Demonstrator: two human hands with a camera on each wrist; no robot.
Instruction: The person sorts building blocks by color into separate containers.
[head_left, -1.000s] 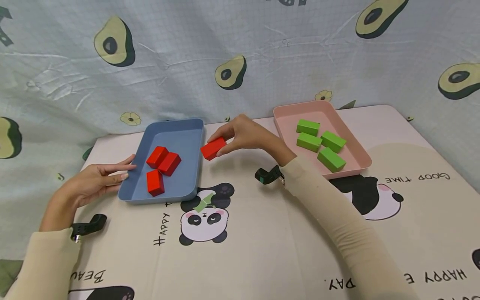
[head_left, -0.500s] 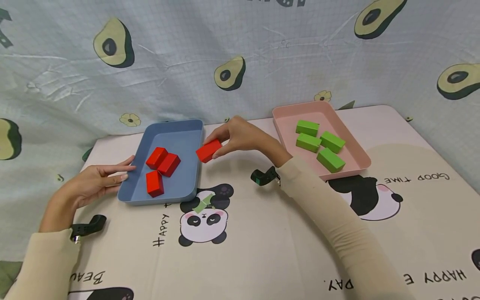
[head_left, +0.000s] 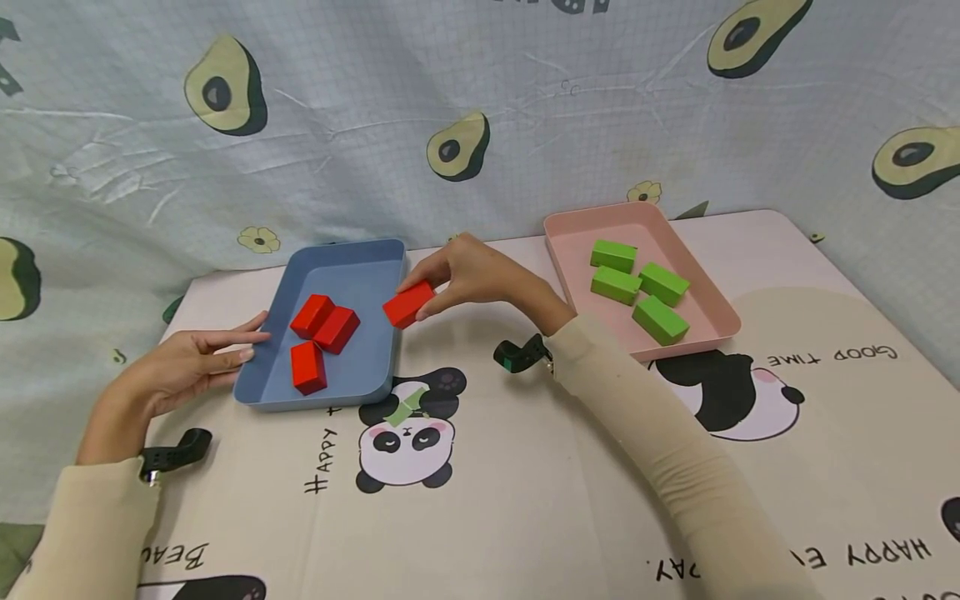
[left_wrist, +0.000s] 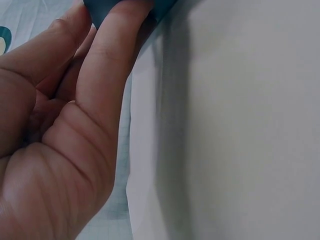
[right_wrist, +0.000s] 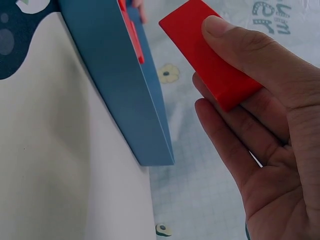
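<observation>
Between thumb and fingers, my right hand point(head_left: 480, 271) pinches a red block point(head_left: 408, 305), raised beside the right wall of the blue tray point(head_left: 375, 275). In the right wrist view the same red block point(right_wrist: 210, 55) is tilted, the thumb on its upper face and fingers beneath. Two more red blocks point(head_left: 337, 330) point(head_left: 312, 317) lie together in the tray, with a third red block point(head_left: 308, 367) nearer its front. My left hand point(head_left: 187, 367) touches the tray's left side with extended fingers. In the left wrist view its fingertips meet the blue tray wall point(left_wrist: 102, 10).
On the right, a pink tray point(head_left: 705, 342) holds several green blocks point(head_left: 660, 320). Both trays stand on a table with a panda-print cover point(head_left: 525, 483). Behind the table hangs an avocado-print cloth point(head_left: 337, 167). Each wrist wears a small black camera point(head_left: 522, 354).
My right hand has carried the red block a short way left, closer to the blue tray's right wall. The left hand and both trays look unmoved.
</observation>
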